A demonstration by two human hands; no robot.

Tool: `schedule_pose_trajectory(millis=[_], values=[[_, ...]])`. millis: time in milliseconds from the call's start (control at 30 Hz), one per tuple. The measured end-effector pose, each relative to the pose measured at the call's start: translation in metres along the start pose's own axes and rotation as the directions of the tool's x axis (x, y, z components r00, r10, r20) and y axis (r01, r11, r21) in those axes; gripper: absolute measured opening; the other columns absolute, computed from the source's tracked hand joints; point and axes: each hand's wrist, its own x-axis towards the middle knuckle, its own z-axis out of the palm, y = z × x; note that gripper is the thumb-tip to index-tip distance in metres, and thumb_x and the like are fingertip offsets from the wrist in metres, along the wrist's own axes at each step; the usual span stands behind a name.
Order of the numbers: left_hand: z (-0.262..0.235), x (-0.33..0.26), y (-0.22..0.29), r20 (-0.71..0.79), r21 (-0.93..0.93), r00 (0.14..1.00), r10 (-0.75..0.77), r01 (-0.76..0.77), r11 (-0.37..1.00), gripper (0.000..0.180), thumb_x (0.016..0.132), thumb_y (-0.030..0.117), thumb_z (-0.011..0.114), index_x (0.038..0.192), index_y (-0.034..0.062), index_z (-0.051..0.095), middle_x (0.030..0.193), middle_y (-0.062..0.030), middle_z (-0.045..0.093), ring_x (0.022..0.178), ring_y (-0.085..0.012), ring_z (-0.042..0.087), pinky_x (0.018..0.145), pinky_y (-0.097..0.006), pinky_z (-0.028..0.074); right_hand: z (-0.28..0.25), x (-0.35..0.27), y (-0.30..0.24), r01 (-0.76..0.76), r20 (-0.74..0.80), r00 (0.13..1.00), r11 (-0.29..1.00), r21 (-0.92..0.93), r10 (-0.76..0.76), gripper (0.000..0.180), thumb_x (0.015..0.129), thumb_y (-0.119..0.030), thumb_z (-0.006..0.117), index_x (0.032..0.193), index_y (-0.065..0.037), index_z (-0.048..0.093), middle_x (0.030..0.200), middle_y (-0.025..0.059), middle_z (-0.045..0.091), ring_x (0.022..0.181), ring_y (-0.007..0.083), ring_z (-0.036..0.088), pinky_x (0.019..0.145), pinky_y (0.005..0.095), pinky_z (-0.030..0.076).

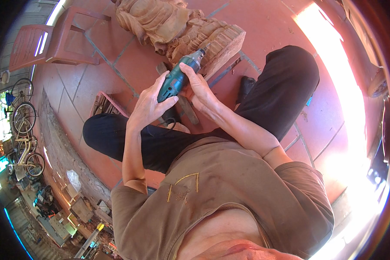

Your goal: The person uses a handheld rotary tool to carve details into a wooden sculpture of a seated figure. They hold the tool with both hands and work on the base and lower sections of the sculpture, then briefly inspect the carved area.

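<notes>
Nearest to the camera is the person's brown shirt [229,190], and below it the legs in black trousers [160,143] are folded on the red tiled floor [95,82]. Both forearms come up from the shirt and meet in the middle of the picture.

The left hand [149,106] is clenched around the back part of a green power tool [177,78], with the thumb lying over its body. The right hand [197,86] grasps the same tool from the other side, nearer to its grey front end, and the fingers bend over the top. So the tool is held by both hands together, above the knees, and it points away from the person, up and to the right. Its tip is just beside the wood carving [182,28], at the cut block end; I cannot tell if it touches the wood.

Under the hands lies a dark wooden piece [188,110] on the floor. A pink crate [106,104] stands near the left knee. Farther away a red plastic chair [58,41] lies on its side, and bicycles [24,117] stand at the left edge.
</notes>
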Motion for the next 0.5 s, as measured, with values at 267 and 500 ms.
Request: schedule_pose_trajectory(millis=[267, 500], values=[[0.001, -0.001, -0.002, 0.022, -0.002, 0.999, 0.037, -0.037, 0.999, 0.071, 0.085, 0.029, 0.072, 0.142, -0.0001, 0.041, 0.117, -0.0227, 0.063, 0.104, -0.0314, 0.065, 0.092, -0.039, 0.048, -0.008, -0.002, 0.003, -0.042, -0.028, 0.999, 0.998, 0.037, 0.043, 0.046, 0.09, -0.04, 0.069, 0.115, -0.005, 0.054, 0.104, 0.0073, 0.063, 0.093, 0.0189, 0.064, 0.086, 0.0411, 0.053], [0.001, -0.001, -0.003, 0.052, -0.015, 0.998, 0.047, -0.046, 0.999, 0.072, 0.084, 0.027, 0.071, 0.143, 0.0018, 0.04, 0.113, -0.0253, 0.064, 0.101, -0.037, 0.066, 0.088, -0.041, 0.049, -0.004, -0.01, 0.005, 0.018, -0.044, 0.999, 1.0, 0.026, -0.016, 0.049, 0.087, -0.051, 0.069, 0.106, -0.008, 0.057, 0.094, 0.004, 0.062, 0.085, 0.0152, 0.06, 0.073, 0.033, 0.049]])
